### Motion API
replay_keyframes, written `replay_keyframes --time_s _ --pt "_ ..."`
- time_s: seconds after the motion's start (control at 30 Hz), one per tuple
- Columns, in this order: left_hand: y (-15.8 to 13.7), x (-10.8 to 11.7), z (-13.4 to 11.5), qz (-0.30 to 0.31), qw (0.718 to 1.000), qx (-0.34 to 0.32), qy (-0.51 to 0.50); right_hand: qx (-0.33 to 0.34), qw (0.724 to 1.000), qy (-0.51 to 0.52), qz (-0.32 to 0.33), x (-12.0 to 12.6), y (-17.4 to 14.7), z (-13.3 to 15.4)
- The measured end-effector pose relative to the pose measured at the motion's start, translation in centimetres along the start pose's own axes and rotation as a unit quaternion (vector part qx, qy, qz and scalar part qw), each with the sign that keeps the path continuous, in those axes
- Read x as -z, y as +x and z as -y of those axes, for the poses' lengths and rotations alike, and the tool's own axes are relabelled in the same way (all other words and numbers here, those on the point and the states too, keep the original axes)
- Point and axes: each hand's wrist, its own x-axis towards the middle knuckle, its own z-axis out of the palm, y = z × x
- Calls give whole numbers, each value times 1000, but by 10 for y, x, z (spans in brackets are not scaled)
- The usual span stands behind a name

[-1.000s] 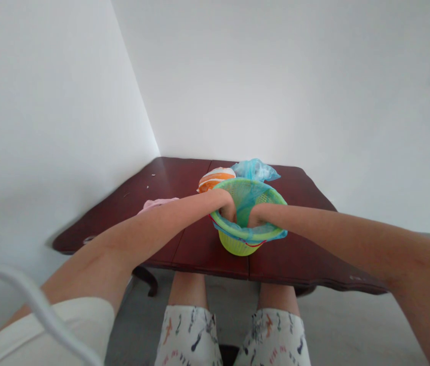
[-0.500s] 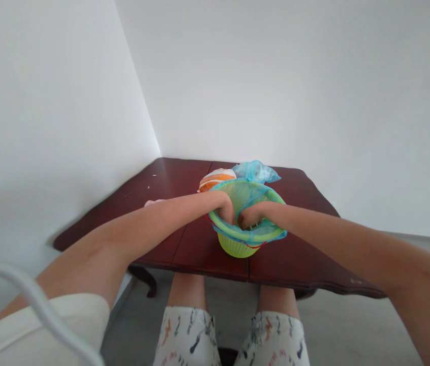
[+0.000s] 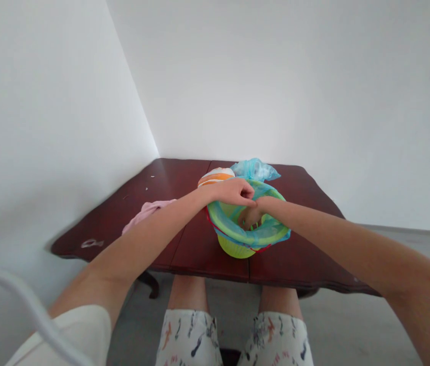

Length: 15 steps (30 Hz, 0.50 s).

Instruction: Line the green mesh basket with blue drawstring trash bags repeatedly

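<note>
A yellow-green plastic basket stands near the table's front edge, with a thin blue plastic bag lining it and folded over its rim. Down inside the basket is my right hand, its fingers pointing downward against the liner and partly hidden. My left hand is over the basket's far left part, loosely curled, with nothing visible in it. Its thumb tip is close to my right wrist; whether they touch I cannot tell. A red band or handle shows below the rim.
Behind the basket lie an orange-and-white striped bundle and a knotted blue plastic bag. A pink cloth lies left, partly behind my left forearm. The dark red table meets white walls. A pale cable crosses the lower left.
My left hand has come up out of the basket to above its rim. My right hand has stayed inside. More of the pink cloth shows.
</note>
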Motion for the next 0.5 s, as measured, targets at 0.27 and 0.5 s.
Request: replay_keyframes --time_s 0.27,0.5 --pt "-33 5 17 -167 985 1 47 54 998 21 33 38 -52 3" --pt "-77 7 59 -412 902 114 -60 267 798 256 -477 -22 -138 -64"
